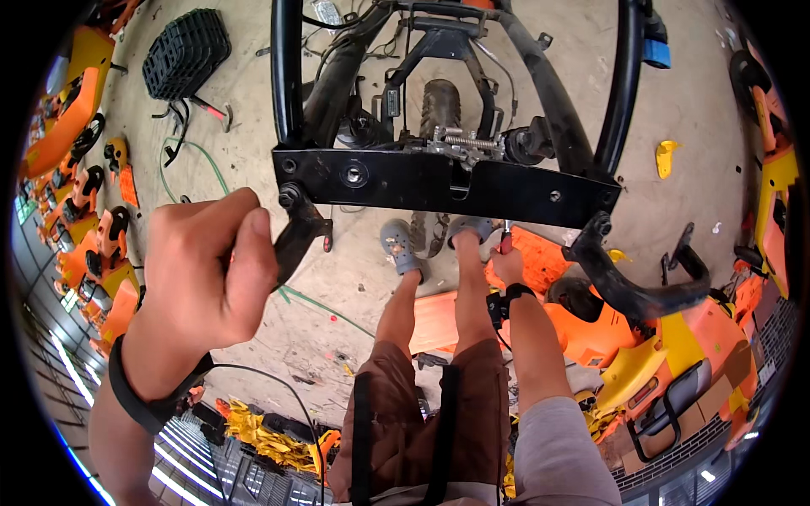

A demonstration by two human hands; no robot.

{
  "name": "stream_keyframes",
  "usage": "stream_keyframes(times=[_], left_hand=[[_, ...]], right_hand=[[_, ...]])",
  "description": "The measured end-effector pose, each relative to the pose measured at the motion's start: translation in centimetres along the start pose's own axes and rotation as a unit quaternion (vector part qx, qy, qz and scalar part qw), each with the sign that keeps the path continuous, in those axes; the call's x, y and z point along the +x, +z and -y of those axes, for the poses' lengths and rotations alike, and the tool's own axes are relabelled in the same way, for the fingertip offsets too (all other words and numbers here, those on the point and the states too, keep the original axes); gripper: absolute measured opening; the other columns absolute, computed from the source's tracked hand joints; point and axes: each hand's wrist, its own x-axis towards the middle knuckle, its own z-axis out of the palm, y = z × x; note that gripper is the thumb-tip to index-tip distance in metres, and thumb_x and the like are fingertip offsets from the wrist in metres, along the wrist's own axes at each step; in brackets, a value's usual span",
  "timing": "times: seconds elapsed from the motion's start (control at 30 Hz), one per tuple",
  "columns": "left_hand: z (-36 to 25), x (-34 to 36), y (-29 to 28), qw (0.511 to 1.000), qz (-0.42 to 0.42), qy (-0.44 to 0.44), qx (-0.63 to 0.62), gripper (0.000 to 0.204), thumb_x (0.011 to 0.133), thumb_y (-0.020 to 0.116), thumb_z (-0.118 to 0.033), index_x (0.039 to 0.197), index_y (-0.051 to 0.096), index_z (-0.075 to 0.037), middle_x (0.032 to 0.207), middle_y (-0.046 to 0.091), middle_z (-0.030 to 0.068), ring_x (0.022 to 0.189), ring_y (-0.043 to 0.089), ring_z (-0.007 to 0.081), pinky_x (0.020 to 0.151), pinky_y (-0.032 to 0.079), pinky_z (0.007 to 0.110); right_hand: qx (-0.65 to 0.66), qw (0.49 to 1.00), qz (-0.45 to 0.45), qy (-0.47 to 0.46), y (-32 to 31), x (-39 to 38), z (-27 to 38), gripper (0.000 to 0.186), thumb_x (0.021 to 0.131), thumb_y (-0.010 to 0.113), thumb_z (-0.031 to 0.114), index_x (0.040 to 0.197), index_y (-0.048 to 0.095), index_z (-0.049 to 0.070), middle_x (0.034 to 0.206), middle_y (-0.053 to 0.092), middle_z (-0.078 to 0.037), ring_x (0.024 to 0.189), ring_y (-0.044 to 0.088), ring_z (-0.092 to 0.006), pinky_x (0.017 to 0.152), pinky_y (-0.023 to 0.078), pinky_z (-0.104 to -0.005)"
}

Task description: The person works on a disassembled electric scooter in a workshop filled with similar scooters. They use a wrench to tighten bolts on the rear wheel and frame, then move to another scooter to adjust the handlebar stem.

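In front of me stands a black metal vehicle frame (291, 76) with a flat black crossplate (405, 184). From the plate's left end a short black curved bar (297, 246) runs down behind my left hand (211, 270). That hand is closed in a fist around the bar, whose far end is hidden. Lower down, below the plate's right half, my right hand (509, 266) is closed on a red-handled screwdriver (506, 242), its shaft pointing up toward the plate. A matching curved bar (645, 291) hangs at the plate's right end. A spring mechanism (464, 145) sits behind the plate.
A knobby tyre (441, 105) shows under the frame. A black crate-like basket (186, 52) lies at the far left, near a green hose (211, 160). Orange panels (540, 261) and yellow parts (637, 367) lie at the right. Orange vehicles (110, 244) line the left side.
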Motion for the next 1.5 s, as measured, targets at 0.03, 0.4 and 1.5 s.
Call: stream_keyframes(times=[0.03,0.4,1.5], left_hand=[[0.0,-0.2,0.0,1.000,0.000,0.006,0.004,0.027,0.081,0.047,-0.008,0.055,0.041,-0.003,0.042,0.038,0.0090,0.034,0.042,0.0277,0.037,0.030,0.034],[0.0,-0.7,0.0,0.999,-0.029,-0.045,-0.005,0.027,0.081,0.048,-0.011,0.056,0.044,-0.002,0.044,0.041,0.0131,0.038,0.045,0.0317,0.040,0.034,0.037],[-0.3,-0.4,0.1,1.000,-0.015,0.006,0.024,0.023,0.076,0.048,-0.007,0.054,0.041,-0.005,0.039,0.034,0.0066,0.030,0.038,0.0255,0.034,0.030,0.035]], right_hand=[[0.009,1.000,-0.005,-0.004,-0.1,-0.4,0.8,0.031,0.075,0.066,0.028,0.066,0.057,-0.001,0.057,0.058,-0.012,0.052,0.061,-0.0246,0.050,0.046,-0.0359],[0.063,0.958,0.274,0.059,-8.5,-2.1,7.4,0.031,0.076,0.066,0.027,0.070,0.057,-0.002,0.057,0.057,-0.010,0.041,0.053,-0.0163,0.037,0.040,-0.0323],[0.086,0.983,0.160,0.007,-4.0,-1.9,5.9,0.041,0.072,0.065,0.024,0.105,0.055,0.003,0.092,0.063,-0.021,0.092,0.059,-0.0380,0.076,0.047,-0.0405]])
